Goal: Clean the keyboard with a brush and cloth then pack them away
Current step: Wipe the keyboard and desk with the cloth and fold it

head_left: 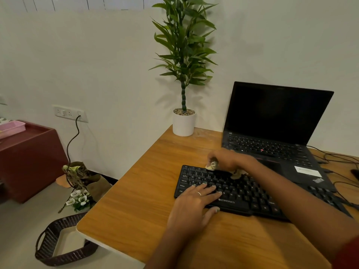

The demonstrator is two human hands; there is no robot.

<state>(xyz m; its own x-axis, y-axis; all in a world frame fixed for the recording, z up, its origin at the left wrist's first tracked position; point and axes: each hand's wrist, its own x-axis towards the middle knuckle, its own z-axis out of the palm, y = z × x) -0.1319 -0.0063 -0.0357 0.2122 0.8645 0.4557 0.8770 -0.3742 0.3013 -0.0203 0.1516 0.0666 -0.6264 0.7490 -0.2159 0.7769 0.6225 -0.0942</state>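
With my left hand (191, 205) flat, fingers spread on the black keyboard (229, 193) near the table's left edge, I'd hold it firm while my right hand (226, 159), clenched on the cloth (213, 165), wipes rightward.

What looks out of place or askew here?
The keyboard lies skewed on the desk, its far end overlapping the laptop. A flower bunch lies on the floor beside the desk.

Home office corner, wooden desk (136, 200), open laptop (275, 129), potted plant (183, 121), wall socket (68, 113)
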